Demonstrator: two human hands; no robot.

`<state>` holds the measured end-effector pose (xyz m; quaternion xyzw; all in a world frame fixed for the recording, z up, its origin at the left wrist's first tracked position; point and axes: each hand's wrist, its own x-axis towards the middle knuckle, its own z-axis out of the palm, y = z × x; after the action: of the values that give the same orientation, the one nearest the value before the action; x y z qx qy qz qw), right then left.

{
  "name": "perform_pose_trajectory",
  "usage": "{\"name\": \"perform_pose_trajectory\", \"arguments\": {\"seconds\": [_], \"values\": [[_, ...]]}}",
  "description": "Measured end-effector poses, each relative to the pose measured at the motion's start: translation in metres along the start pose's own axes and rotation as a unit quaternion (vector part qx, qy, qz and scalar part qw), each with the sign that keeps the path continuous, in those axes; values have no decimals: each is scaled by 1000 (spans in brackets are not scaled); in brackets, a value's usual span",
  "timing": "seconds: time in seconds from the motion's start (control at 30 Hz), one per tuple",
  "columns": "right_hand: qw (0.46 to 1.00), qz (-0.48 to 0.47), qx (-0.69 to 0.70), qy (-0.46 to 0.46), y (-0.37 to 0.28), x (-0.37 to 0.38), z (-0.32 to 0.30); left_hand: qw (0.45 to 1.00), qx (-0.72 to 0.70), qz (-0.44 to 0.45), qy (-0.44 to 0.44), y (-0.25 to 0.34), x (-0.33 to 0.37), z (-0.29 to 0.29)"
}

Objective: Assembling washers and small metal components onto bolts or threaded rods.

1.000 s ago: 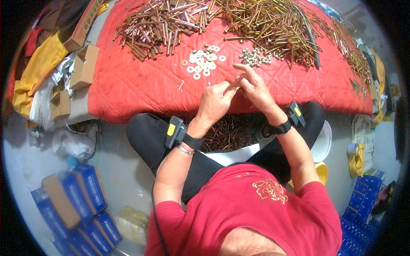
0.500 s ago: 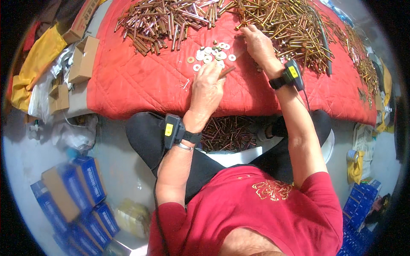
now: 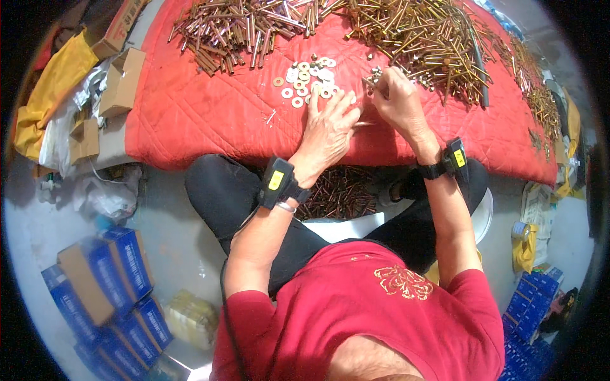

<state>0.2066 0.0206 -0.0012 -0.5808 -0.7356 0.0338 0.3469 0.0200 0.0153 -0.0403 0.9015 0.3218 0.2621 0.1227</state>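
Observation:
My left hand reaches palm down over the red quilted cover, its fingertips at the near edge of a cluster of flat metal washers. From under its thumb side pokes the end of a narrow metal tube; the rest is hidden by the hand. To the right, my right hand is closed in a pinch. A thin metal piece shows at its fingertips, mostly covered, so its kind is unclear. Small silvery nuts lie just beyond those fingers.
Copper-coloured tubes are heaped at the far left of the red cover, and long golden bolts at the far right. More metal pieces fill a container between my legs. Blue boxes stand on the floor at left.
My right hand has come back from the bolt pile toward my body, beside the nuts. My left hand has shifted right, its fingers more spread, and the washers lie slightly rearranged.

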Motion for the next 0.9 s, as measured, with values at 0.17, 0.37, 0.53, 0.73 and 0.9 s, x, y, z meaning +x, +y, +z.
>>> {"name": "perform_pose_trajectory", "arguments": {"seconds": [0.17,0.37,0.53,0.73,0.9], "values": [[998,57,-20,-34,10,-1,3,990,-1,-19,139,0,-4,-16],[989,38,-12,-145,-24,-9,-13,616,-663,-405,132,-19,-16,-49],[981,-10,-76,-177,-17,-10,1,547,-708,-384,226,-18,-16,-39],[912,-82,-200,-350,-26,43,10,620,-690,-315,201,-27,-17,-34],[865,-126,-240,-421,-33,55,19,533,-756,-321,203,-26,-17,-32]]}}
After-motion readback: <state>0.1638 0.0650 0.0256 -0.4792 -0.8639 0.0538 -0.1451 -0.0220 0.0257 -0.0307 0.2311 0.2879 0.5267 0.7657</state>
